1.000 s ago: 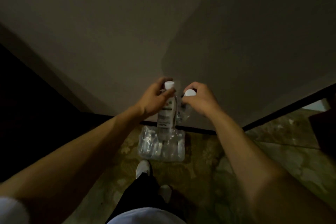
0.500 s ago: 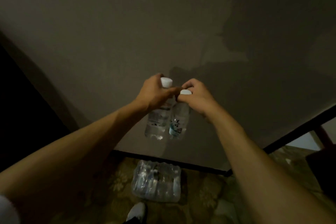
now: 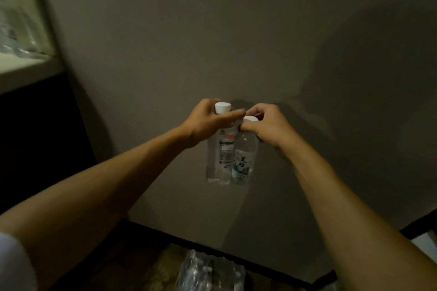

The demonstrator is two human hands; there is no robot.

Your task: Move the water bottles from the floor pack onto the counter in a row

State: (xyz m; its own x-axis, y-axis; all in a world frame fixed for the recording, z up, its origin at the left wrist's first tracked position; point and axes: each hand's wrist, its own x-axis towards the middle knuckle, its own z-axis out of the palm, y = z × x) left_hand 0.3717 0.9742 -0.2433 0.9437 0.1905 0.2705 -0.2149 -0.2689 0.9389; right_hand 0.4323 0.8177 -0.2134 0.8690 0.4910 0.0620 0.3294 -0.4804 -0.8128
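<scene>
Two clear water bottles with white caps hang side by side in front of the wall. My left hand grips the left bottle around its neck, just under the cap. My right hand holds the right bottle by its top, fingers wrapped over the cap. Both bottles hang upright and touch each other. The plastic-wrapped floor pack lies on the floor at the bottom edge, against the wall. A pale counter shows at the upper left, with blurred bottles standing on it.
A plain grey wall fills most of the view. A dark cabinet front sits under the counter at the left. A black skirting strip runs along the patterned floor.
Both hands have lifted the two bottles well above the floor pack. The view has tilted up and left, so the counter has come into sight and the pack has dropped to the bottom edge.
</scene>
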